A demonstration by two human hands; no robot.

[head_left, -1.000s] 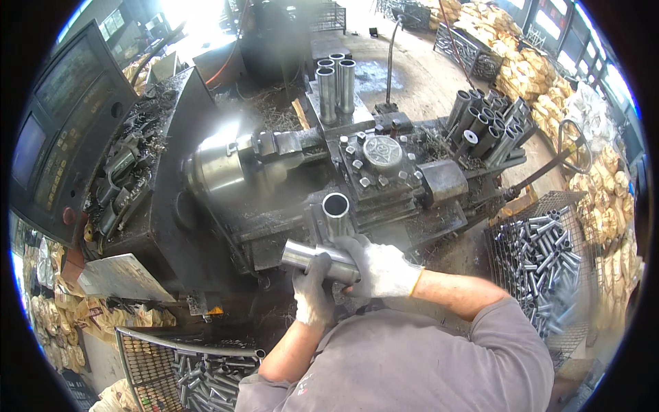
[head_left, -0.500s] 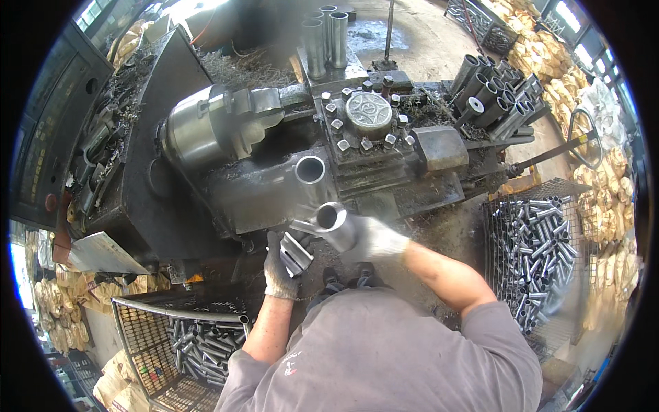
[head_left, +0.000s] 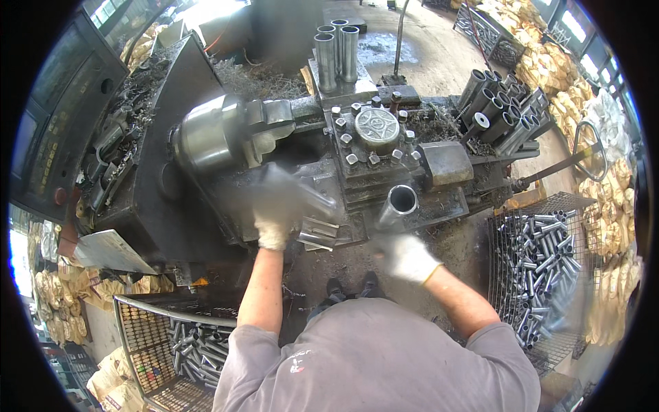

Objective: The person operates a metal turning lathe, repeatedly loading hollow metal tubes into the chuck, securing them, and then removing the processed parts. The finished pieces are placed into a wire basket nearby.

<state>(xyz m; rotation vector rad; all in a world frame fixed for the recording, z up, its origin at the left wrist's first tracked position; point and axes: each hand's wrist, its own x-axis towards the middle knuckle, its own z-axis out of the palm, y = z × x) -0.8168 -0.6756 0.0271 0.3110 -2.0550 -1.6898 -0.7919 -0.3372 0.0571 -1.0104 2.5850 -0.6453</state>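
L hand (head_left: 272,218), gloved, is over the near edge of the machine's metal ledge (head_left: 354,231), L of centre; motion blur, so can't tell if its fingers are spread or closed. A blurred grey tube (head_left: 314,197) slants to the R from it; can't tell if it's gripped. Channel-shaped metal piece (head_left: 317,233) lies just R of the L glove, at the near edge of the ledge.

R hand (head_left: 409,258), also gloved, is near side, R of centre. Metal tube (head_left: 394,211) is just beyond it, slightly tilted, open end up. R fingers too smeared to say whether they're on the tube or apart.

Far of the hands: shiny round chuck (head_left: 209,134) on the L, bolted tool block w/ round cap (head_left: 377,126) approx mid. Bright upright tubes (head_left: 327,63) stand in a group beyond the block. Darker tubes (head_left: 493,110) are bunched far R, leaning various ways.

Wire basket (head_left: 495,275) w/ lots of short tubes is to the R; another mesh bin (head_left: 178,312), also w/ short tubes, near L. Tan sacks (head_left: 618,302) are piled along the far R side.
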